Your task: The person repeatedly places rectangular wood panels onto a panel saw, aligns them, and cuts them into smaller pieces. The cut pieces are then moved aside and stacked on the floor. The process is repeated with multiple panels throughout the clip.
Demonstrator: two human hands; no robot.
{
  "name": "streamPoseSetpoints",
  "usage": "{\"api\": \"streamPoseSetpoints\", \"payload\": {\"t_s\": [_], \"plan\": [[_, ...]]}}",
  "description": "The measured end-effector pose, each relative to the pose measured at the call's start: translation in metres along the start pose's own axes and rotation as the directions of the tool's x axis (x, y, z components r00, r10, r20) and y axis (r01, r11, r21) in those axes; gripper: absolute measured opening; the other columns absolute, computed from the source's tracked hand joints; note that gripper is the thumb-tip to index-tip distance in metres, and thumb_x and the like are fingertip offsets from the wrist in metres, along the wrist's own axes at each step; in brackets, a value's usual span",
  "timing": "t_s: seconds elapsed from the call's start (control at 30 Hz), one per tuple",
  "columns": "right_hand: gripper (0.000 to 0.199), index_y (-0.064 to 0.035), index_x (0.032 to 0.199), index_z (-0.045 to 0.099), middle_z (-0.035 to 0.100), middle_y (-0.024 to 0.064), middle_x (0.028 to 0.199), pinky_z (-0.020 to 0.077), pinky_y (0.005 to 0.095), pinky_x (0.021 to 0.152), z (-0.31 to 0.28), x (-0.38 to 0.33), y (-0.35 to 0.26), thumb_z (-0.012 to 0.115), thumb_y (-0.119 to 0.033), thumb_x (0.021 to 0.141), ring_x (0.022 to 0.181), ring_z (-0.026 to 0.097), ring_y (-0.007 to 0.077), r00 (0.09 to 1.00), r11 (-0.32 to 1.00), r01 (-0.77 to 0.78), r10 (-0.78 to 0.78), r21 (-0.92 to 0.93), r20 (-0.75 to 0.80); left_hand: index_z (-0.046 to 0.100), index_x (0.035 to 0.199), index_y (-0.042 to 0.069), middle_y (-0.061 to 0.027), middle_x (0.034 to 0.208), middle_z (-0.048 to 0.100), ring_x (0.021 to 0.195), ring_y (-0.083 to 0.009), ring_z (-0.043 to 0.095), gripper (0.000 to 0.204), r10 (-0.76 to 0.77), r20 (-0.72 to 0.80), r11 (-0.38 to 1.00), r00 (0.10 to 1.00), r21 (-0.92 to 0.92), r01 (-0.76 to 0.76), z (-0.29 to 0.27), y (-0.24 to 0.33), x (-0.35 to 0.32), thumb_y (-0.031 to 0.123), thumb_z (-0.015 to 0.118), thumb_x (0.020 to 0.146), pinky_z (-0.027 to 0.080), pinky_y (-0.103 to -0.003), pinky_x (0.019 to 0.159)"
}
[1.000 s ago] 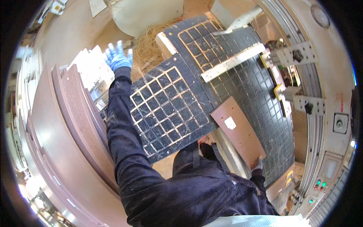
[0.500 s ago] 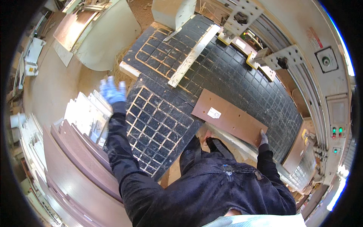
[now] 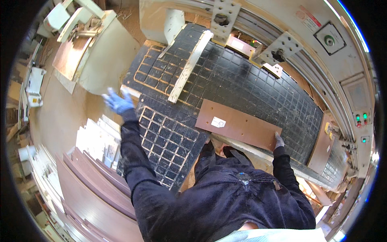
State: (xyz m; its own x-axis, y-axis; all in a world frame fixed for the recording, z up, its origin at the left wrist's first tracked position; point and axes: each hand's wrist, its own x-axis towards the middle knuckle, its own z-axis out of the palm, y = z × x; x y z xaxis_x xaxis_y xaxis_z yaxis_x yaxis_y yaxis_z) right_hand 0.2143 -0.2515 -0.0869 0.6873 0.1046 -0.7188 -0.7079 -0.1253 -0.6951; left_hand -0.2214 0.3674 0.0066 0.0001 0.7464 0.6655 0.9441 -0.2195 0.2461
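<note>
Brown panel (image 3: 238, 127) lies flat on the black gridded desk (image 3: 258, 84), right hand (image 3: 278, 140) pressed on its near-right corner; left hand (image 3: 118, 101) hovers spread, blurred; one-handed, the panel could skew or slide

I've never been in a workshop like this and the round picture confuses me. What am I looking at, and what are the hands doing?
The camera sits on a person's head and looks down, so the fisheye lens bends straight edges. Below lies a black gridded machine bed. A brown rectangular panel with a small white label rests on it. The right hand, gloved, touches the panel's near corner. The left hand, in a blue glove, is raised, open and blurred, holding nothing. Dark brown boards are stacked at lower left.
</note>
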Motion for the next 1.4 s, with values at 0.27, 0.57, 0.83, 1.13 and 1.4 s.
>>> {"api": "streamPoseSetpoints", "payload": {"t_s": [0.27, 0.57, 0.83, 1.13, 1.4], "plan": [[0.038, -0.0031, 0.109, 0.06, 0.064, 0.0118, 0.103, 0.0509, 0.0358, 0.076, 0.039, 0.041, -0.022, 0.065, -0.031, 0.083, 0.089, 0.062, 0.0231, 0.971, 0.909, 0.231, -0.192, -0.346, 0.145, 0.051, 0.127, 0.019, -0.0223, 0.143, 0.029, 0.136, -0.0446, 0.016, 0.068, 0.756, 0.462, 0.634, 0.464, -0.694, -0.342, -0.069, 0.215, -0.187, 0.054, 0.065, 0.071, 0.009, -0.054, 0.111], [0.048, -0.0107, 0.111, 0.058, 0.061, 0.0107, 0.11, 0.0434, 0.0414, 0.09, 0.205, 0.067, -0.168, 0.071, -0.034, 0.071, 0.104, 0.056, 0.0306, 0.422, -0.211, 0.669, -0.682, -0.713, 0.598, 0.044, 0.133, 0.028, -0.0191, 0.149, 0.014, 0.136, -0.0459, 0.008, 0.075, 0.745, 0.574, 0.667, 0.34, -0.627, -0.403, -0.07, 0.275, -0.271, 0.06, 0.065, 0.07, -0.007, -0.066, 0.104], [0.053, -0.0045, 0.104, 0.065, 0.061, 0.0227, 0.11, 0.0431, 0.0446, 0.091, 0.288, 0.213, -0.194, 0.044, -0.049, 0.086, 0.106, 0.058, 0.0343, 0.678, -0.222, 0.601, -0.368, -0.768, 0.637, 0.048, 0.129, 0.029, -0.0164, 0.146, 0.022, 0.133, -0.0443, 0.016, 0.071, 0.745, 0.494, 0.665, 0.448, -0.599, -0.446, -0.057, 0.292, -0.279, 0.058, 0.068, 0.067, -0.003, -0.07, 0.101], [0.079, -0.0093, 0.127, 0.048, 0.053, 0.0208, 0.119, 0.0425, 0.0431, 0.092, 0.222, 0.081, -0.223, 0.076, -0.043, 0.061, 0.112, 0.05, 0.0365, 0.509, -0.253, 0.698, -0.483, -0.67, 0.713, 0.047, 0.13, 0.03, -0.0104, 0.143, 0.03, 0.13, -0.0401, 0.026, 0.072, 0.742, 0.476, 0.668, 0.471, -0.58, -0.466, -0.023, 0.327, -0.236, 0.057, 0.068, 0.067, 0.005, -0.068, 0.103], [0.076, -0.0039, 0.12, 0.049, 0.054, 0.0186, 0.104, 0.043, 0.0456, 0.085, -0.01, 0.018, -0.132, 0.08, -0.035, 0.058, 0.096, 0.052, 0.0364, 0.57, 0.051, 0.559, -0.749, -0.828, 0.338, 0.046, 0.131, 0.03, -0.0119, 0.143, 0.032, 0.134, -0.0372, 0.025, 0.066, 0.784, 0.405, 0.614, 0.47, -0.614, -0.496, 0.062, 0.421, -0.2, 0.058, 0.061, 0.073, 0.002, -0.066, 0.105]]}}
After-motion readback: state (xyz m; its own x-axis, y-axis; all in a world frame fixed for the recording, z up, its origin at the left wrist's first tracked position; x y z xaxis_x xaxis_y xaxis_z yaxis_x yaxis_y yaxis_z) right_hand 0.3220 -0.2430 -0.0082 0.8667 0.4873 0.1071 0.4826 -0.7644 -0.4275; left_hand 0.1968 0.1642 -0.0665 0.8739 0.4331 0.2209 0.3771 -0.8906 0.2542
